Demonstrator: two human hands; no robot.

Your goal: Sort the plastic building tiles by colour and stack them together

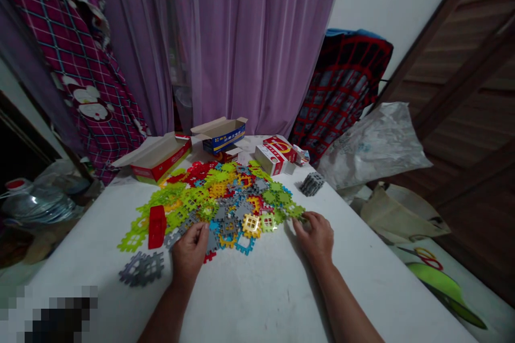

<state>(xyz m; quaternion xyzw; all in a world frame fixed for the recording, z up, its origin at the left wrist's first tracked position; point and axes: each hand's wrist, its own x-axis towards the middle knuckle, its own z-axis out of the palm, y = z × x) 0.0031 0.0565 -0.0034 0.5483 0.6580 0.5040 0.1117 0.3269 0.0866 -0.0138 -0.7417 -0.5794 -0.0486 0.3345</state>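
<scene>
The plastic blocks [219,189] look light and stiff, best pinched at their toothed edges, near a curled left hand [190,252] and loosely bent right hand [316,234], any grip unclear.

Smooth plastic makes up the heaped interlocking pieces [217,189], the pale ones catching a glossy shine, and the shiny red block [156,228] at eight o'clock, while the white tabletop [261,300] beneath looks smooth with a dull sheen. From the heap, printed cardboard forms the red box [167,158] at ten o'clock and the blue box [226,138] at twelve, behind which the purple curtain [257,43] hangs in matt cloth folds. Crinkled, translucent plastic film shows in the bag [374,144] at two o'clock, before dark, wood-looking slats [462,118], and clear, glossy plastic in the bottle [38,203] at nine.
</scene>
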